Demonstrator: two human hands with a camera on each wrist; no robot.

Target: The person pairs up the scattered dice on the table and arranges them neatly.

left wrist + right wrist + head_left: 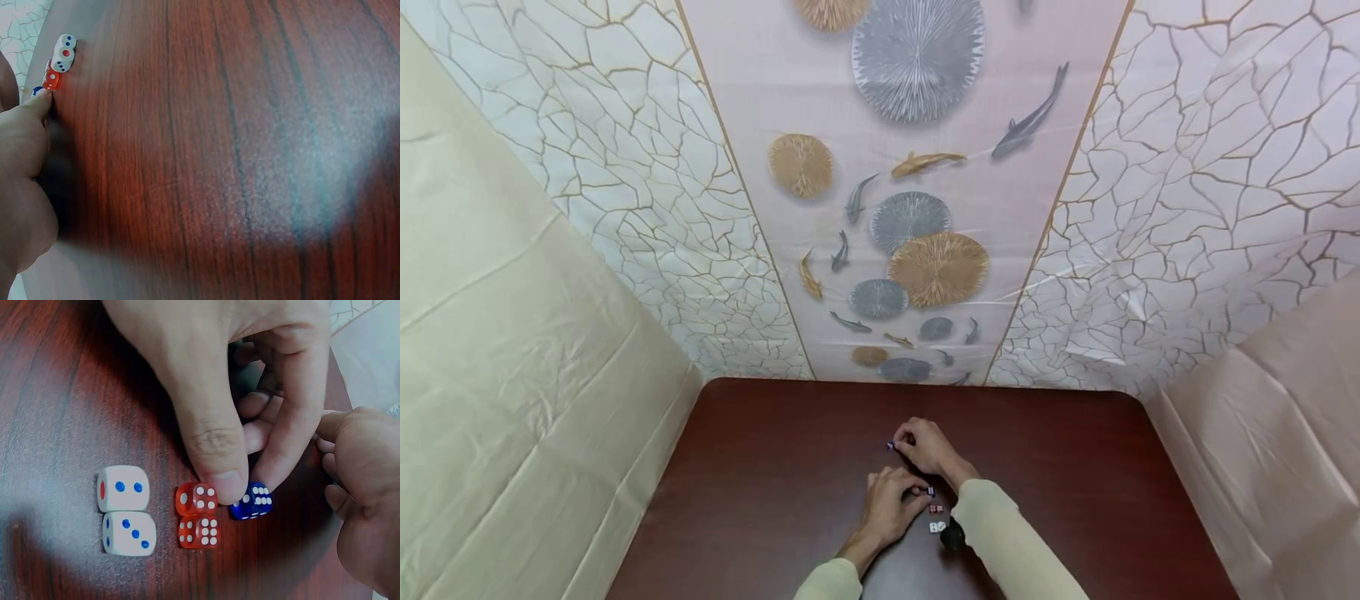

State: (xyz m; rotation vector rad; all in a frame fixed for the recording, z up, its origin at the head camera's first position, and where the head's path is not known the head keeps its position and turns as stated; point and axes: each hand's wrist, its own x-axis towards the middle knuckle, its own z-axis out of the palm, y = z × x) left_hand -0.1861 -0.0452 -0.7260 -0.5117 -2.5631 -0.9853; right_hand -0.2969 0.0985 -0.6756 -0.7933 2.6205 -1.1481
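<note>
My left hand (891, 504) pinches a blue die (253, 501) with white pips between thumb and forefinger, low on the table. In the left wrist view the left hand (22, 156) is at the left edge, its fingertip by the dice. Farther back, my right hand (925, 446) holds a second blue die (891, 446) at its fingertips, small in the head view. The right wrist view shows the right hand (365, 487) at the right, its fingertips hidden behind the left hand. Two red dice (198, 515) sit side by side near the left thumb, with two white dice (128, 512) beyond them.
The dice pairs stand in a row on a dark red-brown wooden table (760, 483). A patterned cloth wall (865, 108) rises behind the table, with beige cloth (535, 400) at the sides. A black round object (952, 535) is at the right sleeve, beside the white dice.
</note>
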